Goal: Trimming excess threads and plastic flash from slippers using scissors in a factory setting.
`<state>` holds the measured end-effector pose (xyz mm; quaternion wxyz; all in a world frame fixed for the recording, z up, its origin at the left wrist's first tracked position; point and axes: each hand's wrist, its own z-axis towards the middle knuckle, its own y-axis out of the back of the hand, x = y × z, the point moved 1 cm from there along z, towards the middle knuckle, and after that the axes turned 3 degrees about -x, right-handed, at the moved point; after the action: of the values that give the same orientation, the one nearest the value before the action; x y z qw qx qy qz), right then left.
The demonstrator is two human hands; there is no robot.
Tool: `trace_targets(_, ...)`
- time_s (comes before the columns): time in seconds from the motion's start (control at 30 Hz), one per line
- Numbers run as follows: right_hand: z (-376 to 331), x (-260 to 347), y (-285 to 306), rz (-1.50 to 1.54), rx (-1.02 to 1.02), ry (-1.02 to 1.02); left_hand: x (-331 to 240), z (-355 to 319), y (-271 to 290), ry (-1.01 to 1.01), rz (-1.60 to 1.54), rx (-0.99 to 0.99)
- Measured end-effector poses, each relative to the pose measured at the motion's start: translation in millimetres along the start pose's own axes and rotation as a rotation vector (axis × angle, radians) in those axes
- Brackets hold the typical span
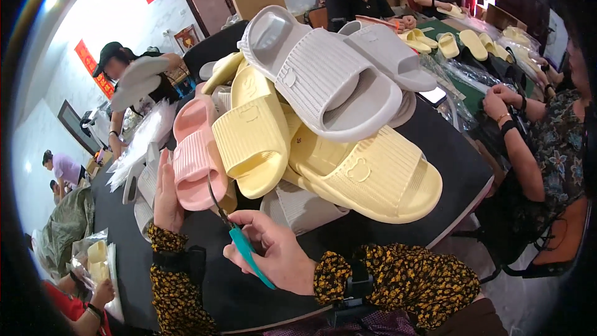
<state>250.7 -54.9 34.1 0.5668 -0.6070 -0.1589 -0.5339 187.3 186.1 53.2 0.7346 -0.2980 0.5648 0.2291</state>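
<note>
A pink slide slipper (194,152) stands tilted against the pile, its open toe toward me. My left hand (166,202) grips its left side, fingers pointing up along the edge and partly hidden. In my right hand (273,250) is a pair of scissors (244,250) with teal handles, seen nearly edge-on. Their dark, thin blades reach up to the toe opening of the pink slipper. Right beside it leans a yellow slipper (252,140) with a bear-shaped mark on its strap. A larger yellow slipper (367,171) and a grey slipper (333,78) lie higher on the heap.
The black tabletop (224,298) runs under the heap. Clear plastic bags (140,143) lie at the far left, by a co-worker in a dark cap. Another person (522,143) sits at the right; more yellow slippers (474,45) rest on a green surface (469,90) behind.
</note>
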Motion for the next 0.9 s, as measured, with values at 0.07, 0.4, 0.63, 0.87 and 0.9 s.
trace_targets(0.07, -0.4, 0.9, 0.2, 0.016, 0.009, -0.009, 10.1, 10.5, 13.4, 0.099, -0.045, 0.019)
trace_targets(0.4, 2.7, 1.4, -4.1, 0.12, 0.037, 0.047, 20.8, 13.1, -39.3, 0.225, -0.279, 0.132)
trace_targets(0.63, 1.0, 4.3, -7.8, 0.113, 0.024, 0.023, 23.9, 25.0, -43.7, 0.194, -0.398, 0.175)
trace_targets(0.87, -0.2, 1.3, -4.0, 0.045, 0.024, 0.009, 33.9, 34.3, -56.3, 0.171, -0.33, 0.146)
trace_targets(0.9, -0.6, -0.4, -6.1, 0.04, 0.009, 0.048, 34.7, 36.1, -52.7, 0.195, -0.35, 0.158)
